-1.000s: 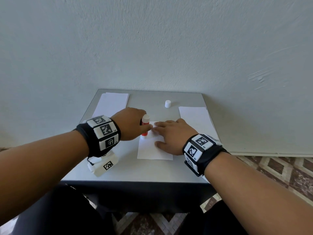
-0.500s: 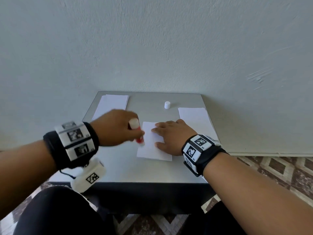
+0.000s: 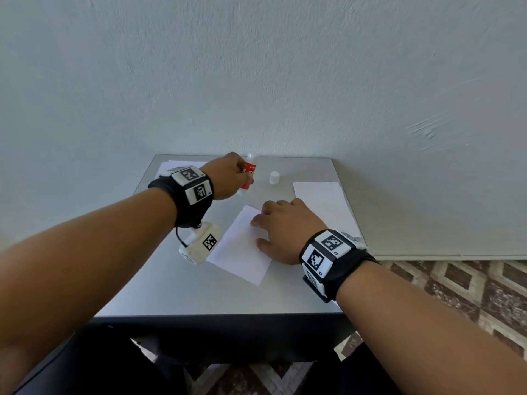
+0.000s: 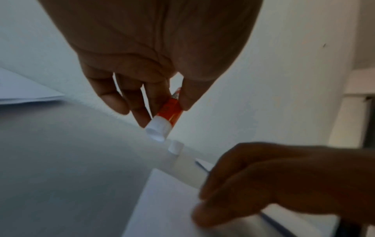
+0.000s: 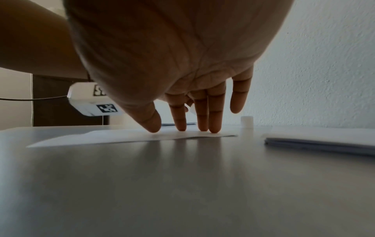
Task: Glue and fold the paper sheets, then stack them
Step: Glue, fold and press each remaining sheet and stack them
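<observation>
My left hand holds an uncapped red and white glue stick above the far middle of the table, lifted off the paper. In the left wrist view the glue stick is pinched between thumb and fingers, its white tip pointing down toward the cap. A white sheet lies at an angle mid-table. My right hand presses it flat with straight fingertips on its right part. The white cap stands upright beyond the sheet.
A stack of paper lies at the right of the grey table, another paper pile at the far left. A white tagged device hangs from my left wrist. The wall stands right behind the table.
My left hand lifted the glue stick off the sheet and carried it away toward the far side near the cap. The sheet now lies turned at an angle under my right hand.
</observation>
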